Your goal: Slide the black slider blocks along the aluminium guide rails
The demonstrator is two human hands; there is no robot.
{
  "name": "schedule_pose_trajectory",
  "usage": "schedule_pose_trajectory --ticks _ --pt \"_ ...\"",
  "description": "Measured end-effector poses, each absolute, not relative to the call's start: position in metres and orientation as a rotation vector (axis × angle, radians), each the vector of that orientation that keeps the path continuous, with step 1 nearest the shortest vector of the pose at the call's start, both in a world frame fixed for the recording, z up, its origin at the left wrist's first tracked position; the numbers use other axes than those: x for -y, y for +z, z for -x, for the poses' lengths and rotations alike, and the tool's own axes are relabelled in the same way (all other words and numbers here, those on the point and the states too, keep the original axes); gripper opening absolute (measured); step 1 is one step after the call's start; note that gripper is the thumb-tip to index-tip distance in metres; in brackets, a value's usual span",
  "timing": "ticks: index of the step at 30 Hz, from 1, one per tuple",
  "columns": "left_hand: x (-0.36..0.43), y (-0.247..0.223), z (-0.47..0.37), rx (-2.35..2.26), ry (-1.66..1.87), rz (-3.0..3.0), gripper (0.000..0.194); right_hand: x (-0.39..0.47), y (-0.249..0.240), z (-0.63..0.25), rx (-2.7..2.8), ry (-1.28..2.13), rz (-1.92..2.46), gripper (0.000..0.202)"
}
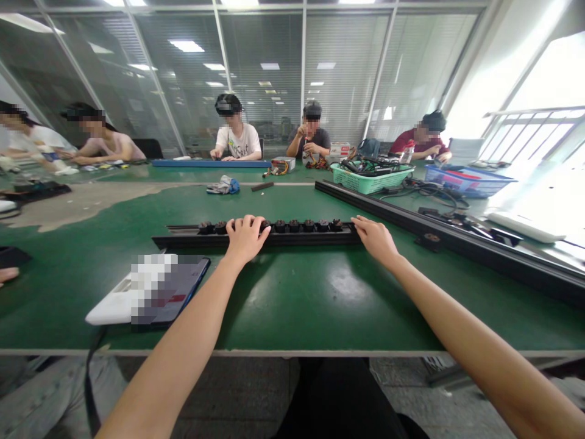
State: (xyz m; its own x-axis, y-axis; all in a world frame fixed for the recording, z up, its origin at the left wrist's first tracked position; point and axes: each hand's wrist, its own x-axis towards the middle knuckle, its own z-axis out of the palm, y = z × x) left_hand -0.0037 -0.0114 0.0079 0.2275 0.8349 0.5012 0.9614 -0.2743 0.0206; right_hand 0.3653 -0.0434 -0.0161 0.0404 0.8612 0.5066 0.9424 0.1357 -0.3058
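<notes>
A long black rail lies crosswise on the green table in front of me, carrying a row of several small round black parts that look like sockets. My left hand is over the left half of this row, its fingers curled down onto the parts and its thumb on the near side. At the rail's right end is my right hand, fingers stretched out with their tips by the end. Its thumb and the underside of the fingers are hidden.
Another long black rail runs diagonally on the right. A phone and a white device lie near the front left. Farther back are a green basket, a blue basket, loose cables and a crumpled glove. Several people sit across the table.
</notes>
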Motion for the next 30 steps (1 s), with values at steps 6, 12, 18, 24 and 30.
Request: schedule_pose_trajectory --ticks 6,12,18,24,30 --pt "0.012 0.008 0.004 1.675 -0.599 2.209 0.04 0.044 -0.015 -0.369 1.817 -0.163 1.757 0.042" --pt "0.011 0.008 0.004 1.685 -0.608 2.215 0.039 0.043 -0.015 -0.37 1.816 -0.163 1.754 0.042" --pt "0.012 0.009 0.003 1.691 -0.606 2.217 0.039 0.043 -0.015 -0.372 1.805 -0.172 1.764 0.042" --pt "0.012 0.009 0.003 1.7 -0.609 2.228 0.04 0.045 -0.014 -0.375 1.786 -0.179 1.782 0.041" --pt "0.012 0.009 0.003 1.696 -0.601 2.225 0.04 0.045 -0.014 -0.377 1.774 -0.184 1.793 0.041"
